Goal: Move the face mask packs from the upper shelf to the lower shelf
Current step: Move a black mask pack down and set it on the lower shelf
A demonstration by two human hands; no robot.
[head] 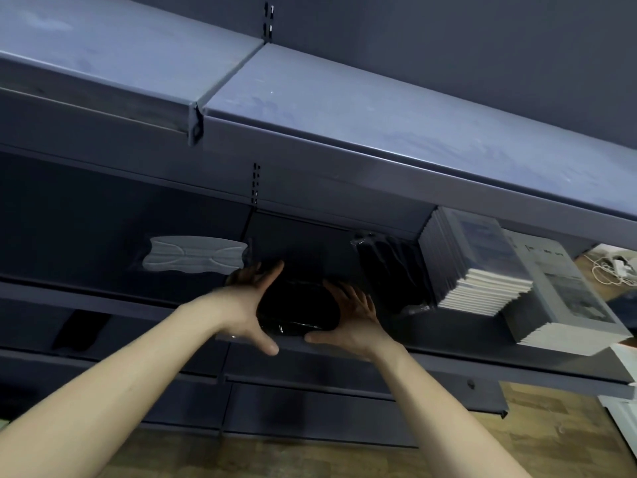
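Left hand (249, 307): fingertips motion-blurred, lost behind the black mask pack (296, 310). Right hand (351, 322): grip unclear, fingers smeared. Pack's far edge merges into shadow. Dark shape (81, 329), lower left, unidentifiable. Printed stack (565, 298) text illegible. White cables (612, 267) cut by right edge.

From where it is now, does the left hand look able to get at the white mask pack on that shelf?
Probably yes. The white mask pack lies just beyond the left hand on the same shelf, with nothing visible between them. That hand is busy, though, pressing the black mask pack together with the right hand.
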